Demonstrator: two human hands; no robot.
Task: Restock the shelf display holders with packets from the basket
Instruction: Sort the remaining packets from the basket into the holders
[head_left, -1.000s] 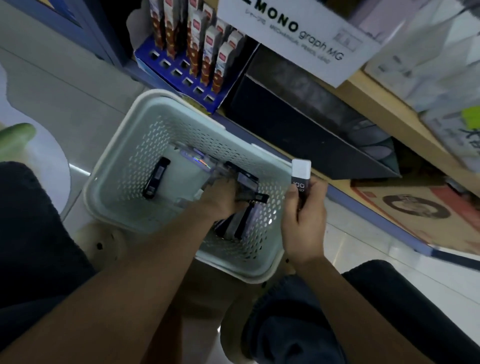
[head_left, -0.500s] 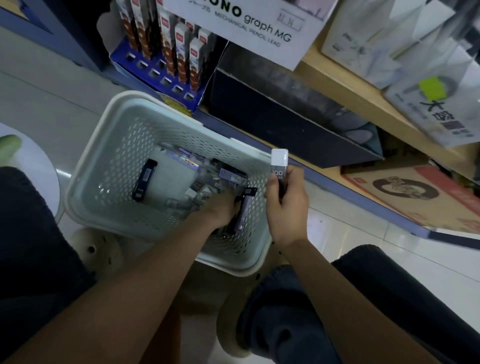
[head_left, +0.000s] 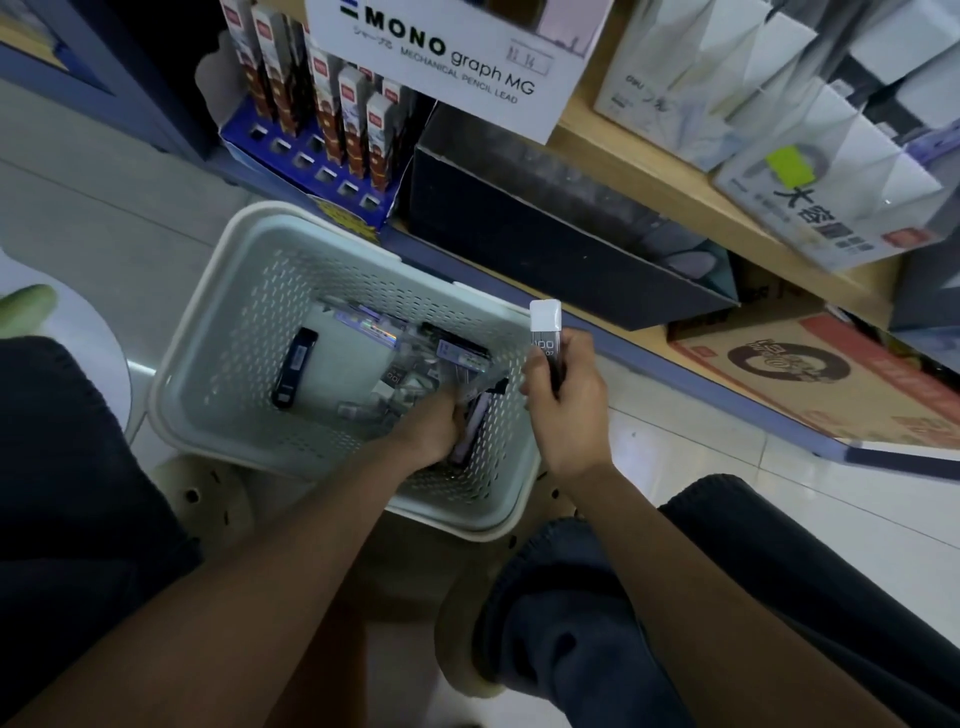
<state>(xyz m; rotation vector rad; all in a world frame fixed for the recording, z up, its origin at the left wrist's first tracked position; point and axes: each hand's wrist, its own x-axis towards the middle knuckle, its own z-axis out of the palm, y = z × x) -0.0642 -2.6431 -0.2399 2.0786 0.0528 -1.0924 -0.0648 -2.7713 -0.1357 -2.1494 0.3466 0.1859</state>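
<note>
A pale perforated basket (head_left: 208, 332) stands on the floor below the shelf, holding several dark lead packets (head_left: 295, 368). My left hand (head_left: 434, 428) is down inside the basket's right corner, fingers curled around a dark packet (head_left: 470, 426) there. My right hand (head_left: 566, 400) hovers just past the basket's right rim and grips an upright packet with a white top (head_left: 545, 332). A blue display holder (head_left: 311, 156) with rows of slots and several red-and-white packets stands on the shelf beyond the basket. A black display box (head_left: 519, 228) under a MONO sign (head_left: 447, 57) sits to its right.
A wooden shelf edge (head_left: 649, 171) overhangs the black box and carries white boxed goods (head_left: 810, 208). A flat cardboard carton (head_left: 831, 374) lies on the low shelf at right. My knees frame the basket on both sides; pale tiled floor lies at left.
The view has tilted up a little toward the shelf. My left hand stays in the basket's right corner on the packets. My right hand keeps its packet upright near the rim.
</note>
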